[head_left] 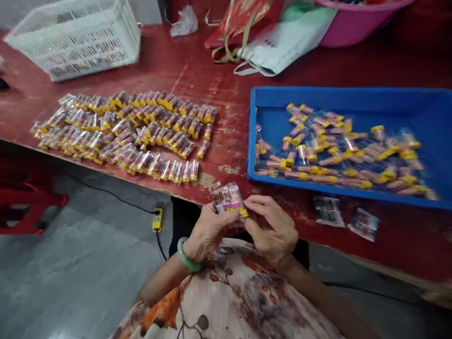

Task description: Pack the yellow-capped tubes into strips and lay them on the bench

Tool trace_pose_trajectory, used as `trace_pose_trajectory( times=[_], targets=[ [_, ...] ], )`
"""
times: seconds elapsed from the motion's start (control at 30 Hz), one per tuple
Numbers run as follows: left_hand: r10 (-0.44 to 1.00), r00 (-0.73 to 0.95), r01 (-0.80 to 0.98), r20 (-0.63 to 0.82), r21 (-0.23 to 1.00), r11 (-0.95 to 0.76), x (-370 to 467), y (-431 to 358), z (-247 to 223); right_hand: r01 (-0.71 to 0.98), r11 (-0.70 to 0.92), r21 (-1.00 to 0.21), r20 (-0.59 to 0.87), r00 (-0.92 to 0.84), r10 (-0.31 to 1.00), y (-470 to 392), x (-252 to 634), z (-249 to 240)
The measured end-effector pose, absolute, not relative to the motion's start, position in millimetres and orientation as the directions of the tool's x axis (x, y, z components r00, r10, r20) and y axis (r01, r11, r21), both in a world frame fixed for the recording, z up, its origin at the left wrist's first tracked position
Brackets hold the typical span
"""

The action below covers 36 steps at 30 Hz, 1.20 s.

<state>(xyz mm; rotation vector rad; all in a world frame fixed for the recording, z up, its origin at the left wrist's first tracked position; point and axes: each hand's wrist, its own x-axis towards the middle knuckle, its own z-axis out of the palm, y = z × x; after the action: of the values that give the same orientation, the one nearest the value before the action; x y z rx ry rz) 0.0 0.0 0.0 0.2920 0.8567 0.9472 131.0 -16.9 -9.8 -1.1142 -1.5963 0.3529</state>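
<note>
My left hand (208,230), with a green bangle at the wrist, grips a small stack of printed plastic sleeves (228,197), its thumb lying across the front. At the stack's lower right edge, my right hand (273,226) pinches with bent fingers; whether one sleeve is separated there I cannot tell. Right of my hands, a blue tray (423,117) holds many clear tubes with yellow caps and pink contents (328,160). To the left, rows of similar tubes wrapped in printed sleeves (141,132) lie on the red table (226,132).
Two piles of flat printed sleeves (328,211) lie before the tray. A white crate (84,42) stands back left; a red bag (243,23), a white bag (286,42) and a pink basin (353,23) are behind. On the floor are a yellow power socket (157,220) and red stool (28,202).
</note>
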Motion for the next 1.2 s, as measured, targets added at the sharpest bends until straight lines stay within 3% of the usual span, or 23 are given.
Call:
trace_pose_trajectory(
  times=[0.23,0.43,0.57,0.73,1.0,1.2],
  targets=[
    [0.821,0.287,-0.594,-0.493,0.581,0.557,-5,2,-2,0.448,0.470,-0.760,0.525,-0.001,0.851,-17,136,-8],
    [0.845,0.305,-0.550,-0.439,0.643,0.532,-12,7,-11,0.149,0.122,-0.981,0.118,-0.034,0.992,-3,152,-2],
    [0.862,0.306,-0.481,-0.405,0.715,0.507,-17,9,-18,0.116,-0.049,-0.992,-0.051,-0.008,0.999,27,143,5],
    [0.899,0.280,-0.492,-0.337,0.754,0.436,-27,21,-21,0.144,-0.163,-0.976,-0.181,-0.119,0.976,60,122,15],
    [0.915,0.023,-0.619,-0.403,0.713,0.329,-66,48,-22,0.069,-0.132,-0.989,-0.135,-0.054,0.989,158,63,28],
    [0.896,-0.057,-0.629,-0.441,0.712,0.311,-88,43,-23,0.168,-0.033,-0.985,-0.026,0.039,0.999,270,-7,16]
  ],
)
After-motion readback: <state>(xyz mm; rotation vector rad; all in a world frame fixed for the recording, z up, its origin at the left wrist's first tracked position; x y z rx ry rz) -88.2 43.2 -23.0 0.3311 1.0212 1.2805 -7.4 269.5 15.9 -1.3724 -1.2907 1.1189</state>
